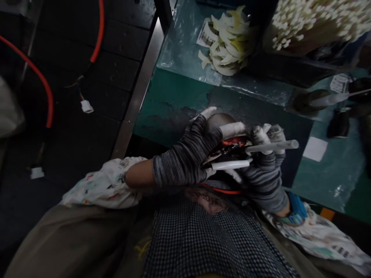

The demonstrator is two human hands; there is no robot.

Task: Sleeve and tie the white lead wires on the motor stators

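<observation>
My left hand (188,152), in a grey knit glove with white fingertips, is wrapped over a round part with a copper-red wire coil (232,143), held just above my lap at the bench edge. My right hand (265,170), gloved the same way, grips the part from the right side. Its fingers pinch a white tube (275,146) that points right, and a second white tube (230,165) sticks out below the coil. A thin red wire (222,190) runs under both hands. Much of the coil part is hidden by my fingers.
A green bench (174,100) lies ahead with a bag of pale yellow-white curved strips (228,40) and a bundle of white tubes (315,19) at the back. Dark round parts (339,123) sit at right. Orange cables (46,88) with white connectors hang over the dark floor at left.
</observation>
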